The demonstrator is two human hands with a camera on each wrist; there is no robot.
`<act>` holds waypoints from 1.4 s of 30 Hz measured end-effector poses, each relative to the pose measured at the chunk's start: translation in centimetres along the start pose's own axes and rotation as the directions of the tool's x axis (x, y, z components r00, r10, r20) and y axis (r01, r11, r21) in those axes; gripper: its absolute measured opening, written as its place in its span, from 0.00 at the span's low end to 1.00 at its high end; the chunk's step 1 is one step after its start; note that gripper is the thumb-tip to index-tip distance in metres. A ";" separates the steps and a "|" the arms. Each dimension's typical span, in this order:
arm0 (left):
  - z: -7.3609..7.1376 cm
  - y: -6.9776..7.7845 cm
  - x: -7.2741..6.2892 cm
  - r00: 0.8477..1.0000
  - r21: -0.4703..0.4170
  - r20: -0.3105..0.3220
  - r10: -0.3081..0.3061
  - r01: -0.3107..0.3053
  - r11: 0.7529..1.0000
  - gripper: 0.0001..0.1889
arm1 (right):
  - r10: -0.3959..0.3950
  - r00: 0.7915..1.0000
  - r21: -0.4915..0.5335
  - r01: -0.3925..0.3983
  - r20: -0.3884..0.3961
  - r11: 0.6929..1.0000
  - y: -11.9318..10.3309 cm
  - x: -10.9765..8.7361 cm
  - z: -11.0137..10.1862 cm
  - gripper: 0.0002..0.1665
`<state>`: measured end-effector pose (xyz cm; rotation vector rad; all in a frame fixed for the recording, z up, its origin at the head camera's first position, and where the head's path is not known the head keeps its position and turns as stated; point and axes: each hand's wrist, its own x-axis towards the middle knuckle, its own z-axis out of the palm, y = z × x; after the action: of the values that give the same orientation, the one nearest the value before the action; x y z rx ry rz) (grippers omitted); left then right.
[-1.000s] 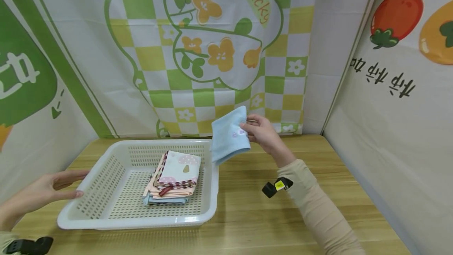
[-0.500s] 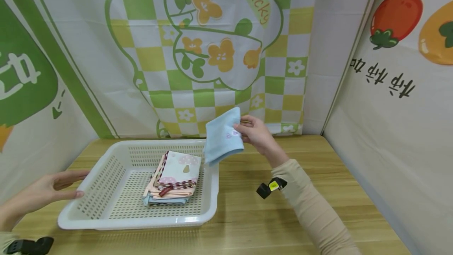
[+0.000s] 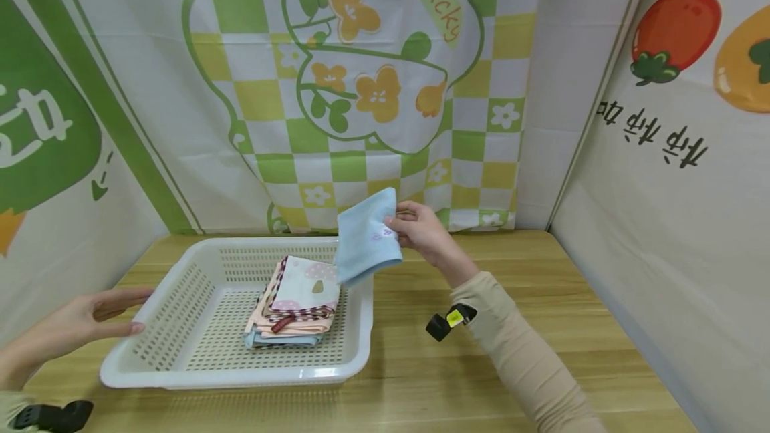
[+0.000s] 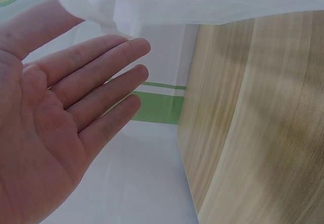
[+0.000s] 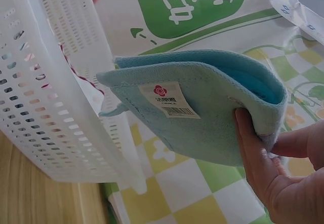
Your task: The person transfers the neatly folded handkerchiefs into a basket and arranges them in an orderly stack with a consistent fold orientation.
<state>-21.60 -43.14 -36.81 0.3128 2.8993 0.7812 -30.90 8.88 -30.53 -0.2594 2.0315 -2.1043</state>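
Observation:
A folded light blue towel is pinched at its right side between the thumb and fingers of my right hand. It hangs over the right rim of the white plastic basket. A label shows on the towel's side in the right wrist view. Inside the basket, right of its middle, lies a stack of folded cloths with a mushroom-print one on top. My left hand is at the basket's left rim, its fingers straight, as the left wrist view shows.
The basket stands on a wood-grain table. Behind it hangs a green checked curtain, and printed white cloth forms the right side wall.
My right hand has carried the blue towel left and slightly down, from beside the basket to over its right rim. The left hand and the stack have stayed in place.

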 end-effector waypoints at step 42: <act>0.0 -0.3 0.2 1.000 -0.009 0.004 0.006 -0.006 1.000 0.34 | 0.025 0.996 -0.035 -0.023 0.082 0.999 2.5 1.6 4.8 0.25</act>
<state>-21.83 -43.37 -36.97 0.3217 2.8919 0.7931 -31.13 3.79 -32.91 -0.3204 2.0142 -2.0120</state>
